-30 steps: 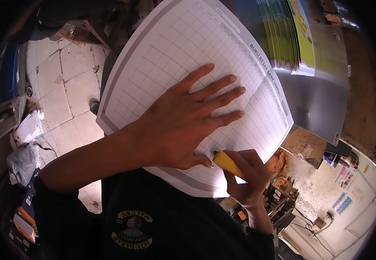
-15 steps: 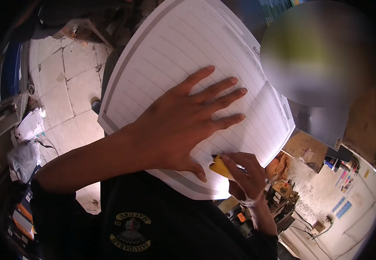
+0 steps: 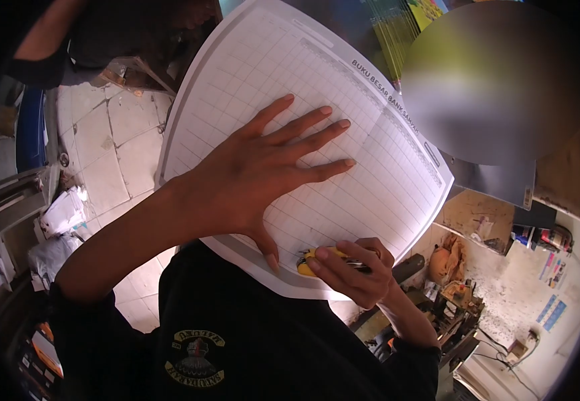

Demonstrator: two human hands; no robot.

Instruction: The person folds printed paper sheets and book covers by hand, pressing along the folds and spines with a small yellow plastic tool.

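A large printed sheet or open ledger (image 3: 390, 194) with ruled columns and the heading "BUKU BESAR BANK SAMPAH" lies before me, its near edge against my dark shirt. My left hand (image 3: 256, 160) rests flat on it, fingers spread wide and thumb by the near edge. In my right hand (image 3: 363, 274) is a small yellow-and-black hand tool (image 3: 310, 262), held over the sheet's near edge. My fingers cover much of the tool, and its exact kind does not show. Some metal glints between them.
Another person's dark sleeve (image 3: 39, 72) shows at top left. A blurred disc hides the upper right. Stacked colourful printed items (image 3: 397, 40) lie beyond the sheet. Pale floor tiles (image 3: 103, 140) are at left, with plastic bags (image 3: 56, 257); cluttered machinery (image 3: 457, 294) stands at right.
Both hands have shifted left over the sheet, the right one with the yellow tool. The view has moved, so more of the heading shows, and the other person's arm has appeared at top left.
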